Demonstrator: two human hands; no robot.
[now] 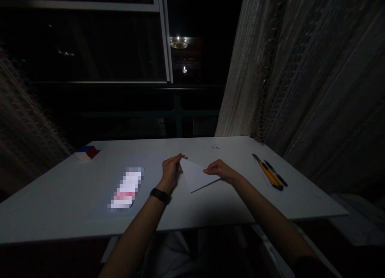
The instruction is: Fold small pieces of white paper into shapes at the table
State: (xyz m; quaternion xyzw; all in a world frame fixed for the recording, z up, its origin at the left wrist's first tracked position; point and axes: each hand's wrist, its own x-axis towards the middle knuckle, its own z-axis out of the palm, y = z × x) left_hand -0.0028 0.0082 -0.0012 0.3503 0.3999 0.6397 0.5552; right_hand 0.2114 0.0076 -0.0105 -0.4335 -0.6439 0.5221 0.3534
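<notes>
One folded white paper sheet (196,176) is over one white bench (69,190), pinched by the left fingers (178,158) and right fingers (213,167). Right of the sheet lie one yellow-black cutter (270,174), one black pen (277,174); left, one lit rectangular screen (125,189), one red-white-blue cube (86,152).

The left hand (171,168) holds folded white paper (196,177) at its far corner, the right hand (221,172) at its right side. On the desk (60,198) lie a yellow utility knife (270,174) and black pen (276,173) to the right, a glowing smartphone (126,189) and puzzle cube (86,152) to the left.
</notes>
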